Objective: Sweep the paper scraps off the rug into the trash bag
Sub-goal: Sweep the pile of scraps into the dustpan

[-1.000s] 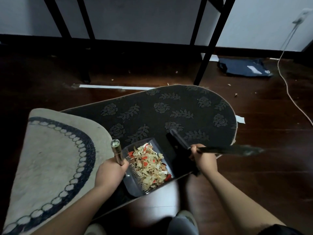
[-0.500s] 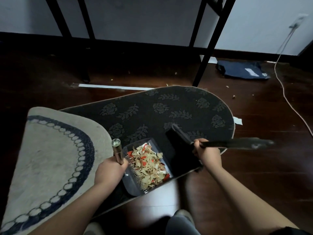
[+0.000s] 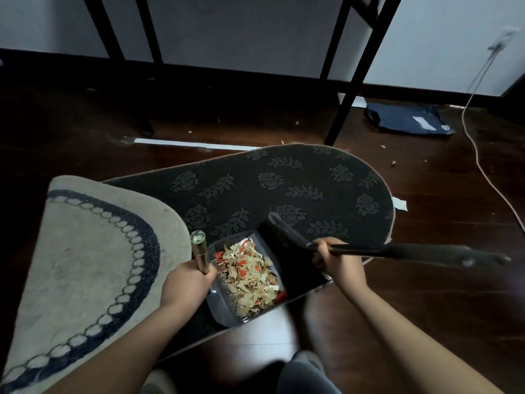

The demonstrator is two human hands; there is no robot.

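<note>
Landmark for this record: the dark floral rug, lying on a dark wooden floor.

Left hand: fingers wrapped tight round the metal handle of the dustpan. The handle rises nearly upright, capped by a clear round knob. The dustpan sits at the near edge of the dark floral rug, tilted, its comb-toothed rim facing the left hand.

Paper scraps: heaped inside the dustpan, mostly tan with some red and white pieces. No scraps are visible on the open surface of the dark floral rug. A few small bits lie on the floor beyond its far edge.

Right hand: clenched round the black handle of the broom, which runs out to the right over the floor. The broom's dark bristle head rests on the dark floral rug, just beside the right wall of the dustpan; contact between the two cannot be confirmed.

A beige rug with a blue ring border overlaps the left end of the dark floral rug. Black table legs stand beyond the far edge. A dark blue bag lies flat on the floor, well apart, to the far right of the rug. A white cable trails across the floor right of it.
</note>
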